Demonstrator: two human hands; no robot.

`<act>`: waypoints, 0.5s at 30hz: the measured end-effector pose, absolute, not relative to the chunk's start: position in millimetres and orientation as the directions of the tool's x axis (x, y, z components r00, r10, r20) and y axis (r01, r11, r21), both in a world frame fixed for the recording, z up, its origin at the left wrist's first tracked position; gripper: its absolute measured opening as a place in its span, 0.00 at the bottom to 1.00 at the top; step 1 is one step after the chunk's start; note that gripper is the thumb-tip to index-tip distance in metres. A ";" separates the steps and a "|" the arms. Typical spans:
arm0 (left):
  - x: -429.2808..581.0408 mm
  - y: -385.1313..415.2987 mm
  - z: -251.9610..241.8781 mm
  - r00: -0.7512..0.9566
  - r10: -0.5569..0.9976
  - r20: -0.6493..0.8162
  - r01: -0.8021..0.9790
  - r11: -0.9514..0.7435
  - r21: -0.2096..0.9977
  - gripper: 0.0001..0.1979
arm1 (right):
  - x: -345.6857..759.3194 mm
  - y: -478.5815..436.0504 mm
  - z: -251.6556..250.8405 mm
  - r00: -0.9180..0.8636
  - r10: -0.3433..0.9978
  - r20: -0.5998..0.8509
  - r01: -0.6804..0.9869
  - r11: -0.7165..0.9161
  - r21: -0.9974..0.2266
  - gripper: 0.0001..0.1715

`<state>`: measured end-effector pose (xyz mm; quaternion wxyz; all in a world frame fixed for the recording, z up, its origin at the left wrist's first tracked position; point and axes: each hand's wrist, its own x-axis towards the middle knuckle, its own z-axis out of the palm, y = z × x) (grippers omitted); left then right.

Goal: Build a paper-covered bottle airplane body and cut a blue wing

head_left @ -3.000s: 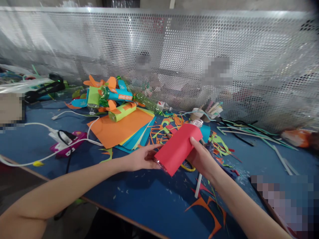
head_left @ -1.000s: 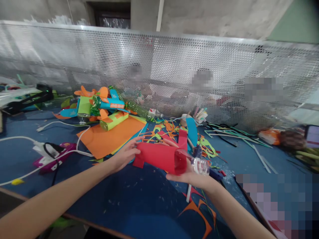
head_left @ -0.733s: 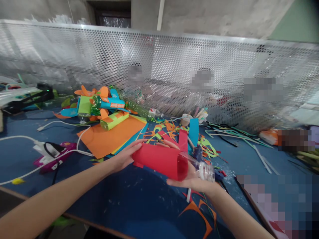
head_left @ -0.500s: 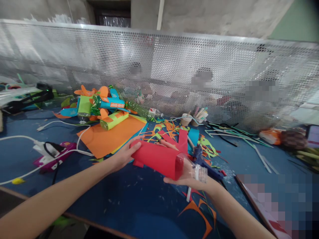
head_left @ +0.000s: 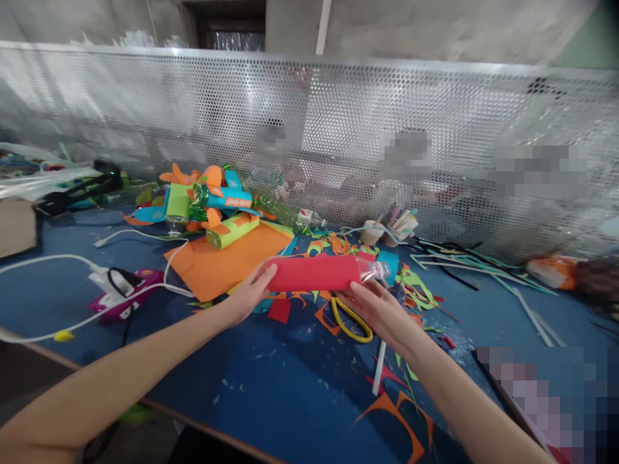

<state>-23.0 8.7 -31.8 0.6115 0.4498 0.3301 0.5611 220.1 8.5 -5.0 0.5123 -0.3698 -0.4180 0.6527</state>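
Note:
A clear plastic bottle (head_left: 371,268) wrapped in red paper (head_left: 314,273) lies sideways between my hands above the blue table. My left hand (head_left: 254,290) is closed around its left end, thumb on the front. At the right end, my right hand (head_left: 380,306) grips the bottle near its shoulder, thumb against the paper's edge. The clear neck points right, out past the red wrap. Just below my right hand shows a yellow scissors handle loop (head_left: 352,322); the blades are hidden. A small red paper piece (head_left: 279,310) sits under the bottle.
Bottles dressed in coloured paper (head_left: 213,200) are heaped at the back left, beside orange sheets (head_left: 227,254). A purple power strip (head_left: 126,293) with white cables lies left. Paper scraps (head_left: 416,290) and thin strips (head_left: 483,267) spread right. A perforated metal screen (head_left: 338,129) stands behind.
The bottle has swung from a slant to nearly level, its neck moving up. My right hand has shifted from underneath to its front right side. The yellow scissors handle now shows.

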 end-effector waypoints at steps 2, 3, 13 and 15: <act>-22.0 9.5 -31.9 0.186 0.978 0.098 -0.436 -0.008 0.900 0.21 | 223.7 12.5 -5.7 -0.186 0.979 -0.082 -0.393 -0.151 -0.907 0.14; -21.8 9.9 -31.9 0.195 0.977 0.089 -0.456 0.010 0.890 0.21 | 225.2 14.1 -6.3 -0.186 0.978 -0.096 -0.398 -0.164 -0.903 0.13; -25.3 11.4 -32.4 0.175 0.983 0.046 -0.463 0.041 0.885 0.21 | 228.0 21.0 -6.8 -0.231 0.961 -0.154 -0.392 -0.236 -0.889 0.22; -25.8 10.5 -32.0 0.189 0.979 0.074 -0.449 0.019 0.893 0.21 | 228.4 22.1 -6.7 -0.222 0.961 -0.163 -0.390 -0.241 -0.889 0.24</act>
